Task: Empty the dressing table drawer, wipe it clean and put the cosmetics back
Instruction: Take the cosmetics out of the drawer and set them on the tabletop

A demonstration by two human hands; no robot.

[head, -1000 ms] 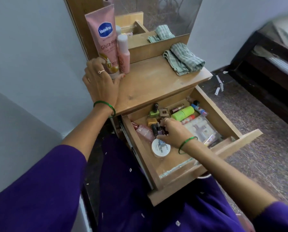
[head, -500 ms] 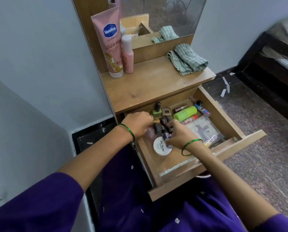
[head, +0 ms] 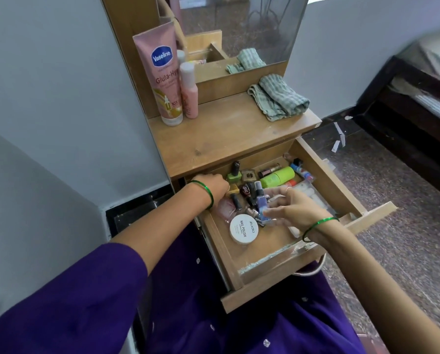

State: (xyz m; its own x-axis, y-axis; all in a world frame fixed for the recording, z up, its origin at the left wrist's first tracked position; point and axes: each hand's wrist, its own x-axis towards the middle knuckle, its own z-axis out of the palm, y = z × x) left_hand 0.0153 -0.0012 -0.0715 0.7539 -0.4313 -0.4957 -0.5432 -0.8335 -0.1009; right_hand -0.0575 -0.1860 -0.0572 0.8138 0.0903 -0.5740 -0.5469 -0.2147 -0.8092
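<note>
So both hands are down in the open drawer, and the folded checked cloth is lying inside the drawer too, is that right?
Not quite. The head view shows both the left hand and the right hand in the open drawer, but the folded checked cloth lies on the dressing table top, near the mirror, not inside the drawer.

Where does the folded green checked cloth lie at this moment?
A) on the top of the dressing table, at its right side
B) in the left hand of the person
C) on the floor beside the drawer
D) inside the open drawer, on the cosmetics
A: the green checked cloth rests folded on the dressing table top, at its right, in front of the mirror and apart from both hands.
</note>
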